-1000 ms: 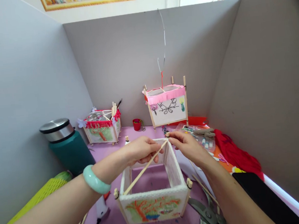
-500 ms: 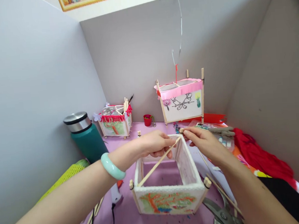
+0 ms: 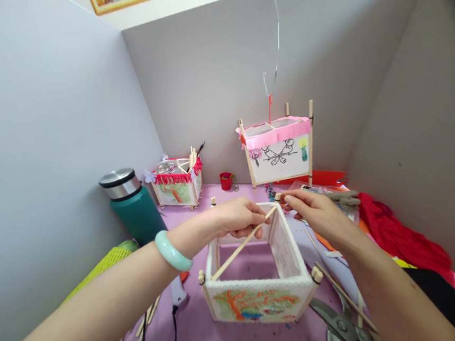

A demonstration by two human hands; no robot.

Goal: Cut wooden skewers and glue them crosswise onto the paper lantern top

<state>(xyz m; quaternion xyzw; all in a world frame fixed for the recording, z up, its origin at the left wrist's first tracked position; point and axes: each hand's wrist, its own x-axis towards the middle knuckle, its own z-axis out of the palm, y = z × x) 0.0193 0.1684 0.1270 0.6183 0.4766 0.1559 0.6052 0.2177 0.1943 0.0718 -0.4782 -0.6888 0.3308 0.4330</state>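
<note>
A box-shaped lantern frame (image 3: pixel 261 282) stands open-topped in front of me, with white fuzzy edging, wooden corner posts and a painted orange tree on its near panel. My left hand (image 3: pixel 244 218), wearing a pale green bangle, is closed on a thin wooden stick (image 3: pixel 237 253). The stick lies diagonally across the top, from the near left corner to the far right corner. At that far right corner, the thumb and forefinger of my right hand (image 3: pixel 314 210) pinch the short corner post (image 3: pixel 278 197). Its other fingers are partly hidden.
A teal bottle (image 3: pixel 135 213) and a red-fringed lantern (image 3: pixel 177 192) stand at left. Behind are a small red bucket (image 3: pixel 226 181) and a pink-trimmed lantern (image 3: pixel 280 160). Pruning shears (image 3: pixel 338 322) lie near right, a glue gun (image 3: pixel 178 294) with a cord near left. Grey walls enclose the table.
My right fingers have shifted slightly at the far right post. The left hand and stick keep their place on the frame. The view has moved a little.
</note>
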